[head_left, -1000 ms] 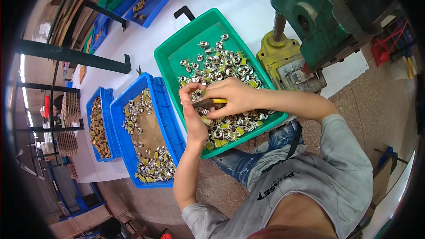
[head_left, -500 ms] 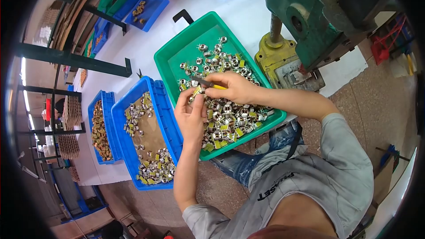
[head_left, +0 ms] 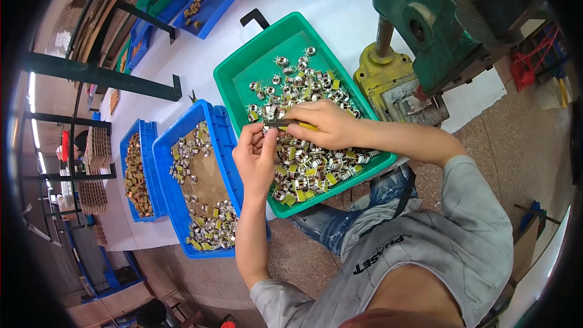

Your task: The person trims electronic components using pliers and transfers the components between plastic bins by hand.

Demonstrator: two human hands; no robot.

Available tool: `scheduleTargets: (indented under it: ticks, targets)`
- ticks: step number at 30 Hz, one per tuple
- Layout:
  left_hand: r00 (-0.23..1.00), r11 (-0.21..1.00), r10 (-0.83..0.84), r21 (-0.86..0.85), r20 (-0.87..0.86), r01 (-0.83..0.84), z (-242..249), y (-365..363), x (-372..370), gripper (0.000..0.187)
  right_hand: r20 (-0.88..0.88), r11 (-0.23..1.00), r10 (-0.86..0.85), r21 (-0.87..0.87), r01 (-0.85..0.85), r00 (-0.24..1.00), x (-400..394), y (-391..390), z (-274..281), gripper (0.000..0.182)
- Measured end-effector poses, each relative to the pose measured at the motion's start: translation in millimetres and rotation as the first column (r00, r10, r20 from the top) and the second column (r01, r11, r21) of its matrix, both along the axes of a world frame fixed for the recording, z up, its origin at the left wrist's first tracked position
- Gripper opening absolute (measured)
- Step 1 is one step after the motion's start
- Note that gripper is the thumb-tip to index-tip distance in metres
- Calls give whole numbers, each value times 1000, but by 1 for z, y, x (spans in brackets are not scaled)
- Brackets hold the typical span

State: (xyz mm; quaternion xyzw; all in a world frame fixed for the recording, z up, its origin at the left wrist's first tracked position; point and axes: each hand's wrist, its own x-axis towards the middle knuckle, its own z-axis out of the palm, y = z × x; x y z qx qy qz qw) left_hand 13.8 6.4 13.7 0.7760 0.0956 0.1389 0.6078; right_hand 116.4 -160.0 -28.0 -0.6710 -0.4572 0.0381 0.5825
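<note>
My left hand [head_left: 254,157] pinches a small wire-wound coil [head_left: 266,129] between thumb and fingertips; the fingers hide most of it. My right hand [head_left: 327,124] is closed round a yellow-handled hand tool [head_left: 280,123] whose narrow dark metal end reaches across to the coil. Its exact kind is not clear. Both hands are over a green tray [head_left: 249,64], which holds many loose silvery coils [head_left: 310,164] with yellow parts. Beside my left forearm, a blue tray [head_left: 223,140] has more such coils lying on its brown bottom.
A green press [head_left: 419,24] on a yellow base [head_left: 379,73] stands right of the green tray. Further left is a narrow blue bin [head_left: 150,170] of copper-coloured parts. A dark metal bracket [head_left: 133,82] juts over the white tabletop [head_left: 200,67].
The tool's metal end has swung from slanting to nearly level and lies across the coil. My right hand has dropped slightly, and my left hand has shifted a little left.
</note>
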Motion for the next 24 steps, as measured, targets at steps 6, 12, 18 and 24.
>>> scheduleTargets:
  ticks: [6,12,18,24]
  targets:
    - [1000,995,-12,-101,17,13,5,-11,-2,13,371,987,-156,34,155,915,0,-1,6,11]
    - [999,993,15,-114,48,-9,5,-15,-2,13,535,954,-297,132,269,791,3,-4,11,16]
    - [996,998,-19,58,92,14,8,-9,-3,14,250,976,-141,199,91,958,12,1,4,16]
    - [993,981,-54,192,105,33,2,-5,-3,15,178,983,-116,164,87,977,8,-1,2,17]
